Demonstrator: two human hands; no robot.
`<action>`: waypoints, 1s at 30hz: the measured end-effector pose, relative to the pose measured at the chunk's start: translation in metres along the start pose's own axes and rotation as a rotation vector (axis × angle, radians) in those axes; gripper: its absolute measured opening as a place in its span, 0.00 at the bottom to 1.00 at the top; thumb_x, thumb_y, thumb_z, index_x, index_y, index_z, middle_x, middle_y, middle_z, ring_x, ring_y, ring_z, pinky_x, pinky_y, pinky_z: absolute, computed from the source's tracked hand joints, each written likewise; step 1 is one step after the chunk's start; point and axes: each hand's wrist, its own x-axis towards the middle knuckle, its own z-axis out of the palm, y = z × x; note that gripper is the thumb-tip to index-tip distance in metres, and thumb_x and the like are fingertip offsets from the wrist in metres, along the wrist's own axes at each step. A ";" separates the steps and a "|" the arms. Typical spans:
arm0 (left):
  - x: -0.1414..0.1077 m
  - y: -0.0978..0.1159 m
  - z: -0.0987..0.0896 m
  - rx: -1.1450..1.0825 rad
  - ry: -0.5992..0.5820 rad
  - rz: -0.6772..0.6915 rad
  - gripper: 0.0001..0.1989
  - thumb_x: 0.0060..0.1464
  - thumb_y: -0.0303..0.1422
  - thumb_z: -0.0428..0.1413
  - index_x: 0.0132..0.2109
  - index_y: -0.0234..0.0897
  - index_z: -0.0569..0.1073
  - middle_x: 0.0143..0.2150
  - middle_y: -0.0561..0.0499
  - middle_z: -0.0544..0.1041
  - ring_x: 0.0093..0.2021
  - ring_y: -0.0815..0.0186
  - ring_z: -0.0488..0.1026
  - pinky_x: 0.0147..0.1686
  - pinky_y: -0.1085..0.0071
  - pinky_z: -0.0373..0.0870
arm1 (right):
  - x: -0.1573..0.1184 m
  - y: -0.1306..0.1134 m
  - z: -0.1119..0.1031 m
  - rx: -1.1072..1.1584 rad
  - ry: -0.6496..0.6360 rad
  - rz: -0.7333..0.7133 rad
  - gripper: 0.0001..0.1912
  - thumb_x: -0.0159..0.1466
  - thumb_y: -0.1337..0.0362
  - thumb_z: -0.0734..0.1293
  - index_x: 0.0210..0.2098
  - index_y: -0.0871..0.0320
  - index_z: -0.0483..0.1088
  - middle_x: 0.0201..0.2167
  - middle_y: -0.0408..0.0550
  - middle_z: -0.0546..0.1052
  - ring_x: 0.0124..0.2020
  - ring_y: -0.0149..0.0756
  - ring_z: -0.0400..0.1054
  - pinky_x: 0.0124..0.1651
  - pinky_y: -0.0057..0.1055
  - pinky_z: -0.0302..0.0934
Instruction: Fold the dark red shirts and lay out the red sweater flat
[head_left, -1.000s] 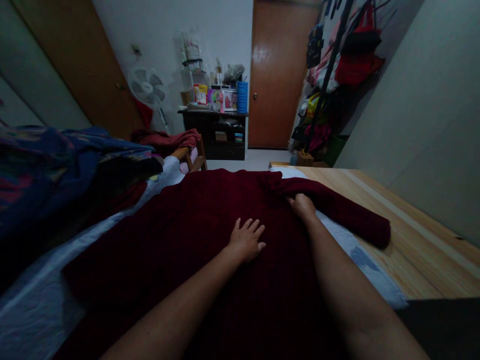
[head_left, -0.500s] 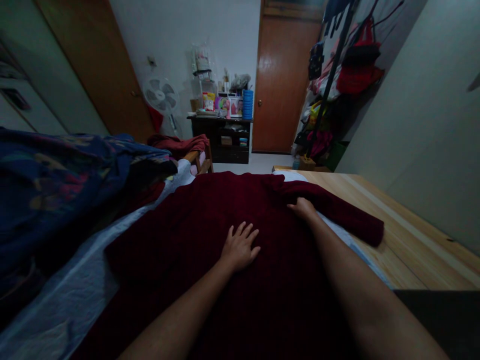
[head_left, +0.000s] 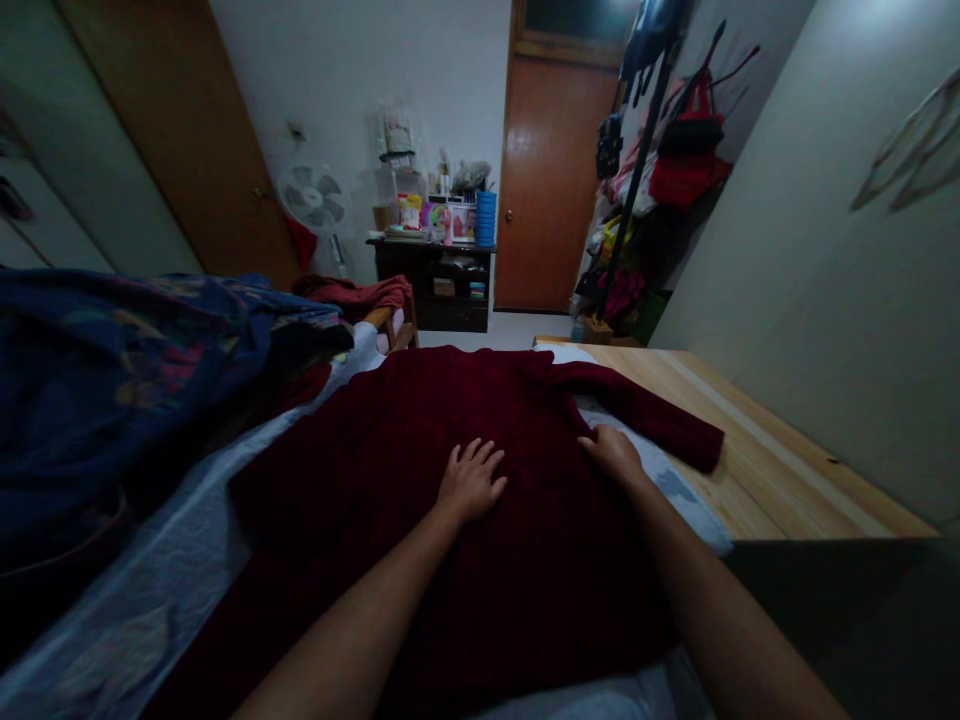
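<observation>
A dark red long-sleeved top (head_left: 480, 590) lies spread over the bed, its right-side sleeve (head_left: 660, 415) reaching out onto a wooden board. My left hand (head_left: 471, 482) rests palm down on the middle of the top, fingers apart. At the top's right side edge, just below the sleeve, my right hand (head_left: 615, 455) is closed with thumb and fingers pinching the cloth. Pale bedding (head_left: 667, 480) shows between that sleeve and the body of the top.
To the left is a heap of blue flowered cloth (head_left: 150, 350) on the bed. The wooden board (head_left: 780, 450) runs along the right, beside the wall. Beyond the bed stand a fan (head_left: 313, 197), a dark cabinet (head_left: 457, 312) and a door (head_left: 547, 180). Bags (head_left: 690, 150) hang at the right.
My right hand has drawn the top's side edge down toward me, and a gap of bedding now shows below the sleeve. My left hand stays flat on the cloth. The view has shifted slightly.
</observation>
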 end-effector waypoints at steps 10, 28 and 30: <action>-0.014 0.001 -0.005 -0.031 -0.083 -0.054 0.28 0.60 0.45 0.45 0.65 0.45 0.61 0.69 0.53 0.57 0.70 0.57 0.48 0.66 0.50 0.44 | -0.057 0.019 -0.004 -0.049 0.002 0.025 0.19 0.64 0.51 0.60 0.40 0.58 0.72 0.42 0.56 0.79 0.43 0.44 0.73 0.37 0.31 0.58; -0.062 0.032 -0.008 0.045 -0.082 -0.078 0.30 0.60 0.51 0.44 0.66 0.49 0.58 0.72 0.49 0.50 0.71 0.50 0.41 0.64 0.41 0.41 | -0.135 0.046 -0.014 0.017 -0.061 -0.032 0.16 0.61 0.56 0.66 0.45 0.59 0.69 0.42 0.56 0.78 0.43 0.44 0.72 0.39 0.31 0.57; -0.063 0.033 -0.010 0.041 -0.109 -0.081 0.31 0.60 0.50 0.44 0.67 0.48 0.57 0.72 0.48 0.49 0.71 0.50 0.40 0.64 0.41 0.41 | -0.136 0.050 -0.015 -0.007 -0.076 -0.054 0.13 0.63 0.58 0.64 0.42 0.59 0.71 0.41 0.56 0.78 0.44 0.44 0.72 0.40 0.31 0.57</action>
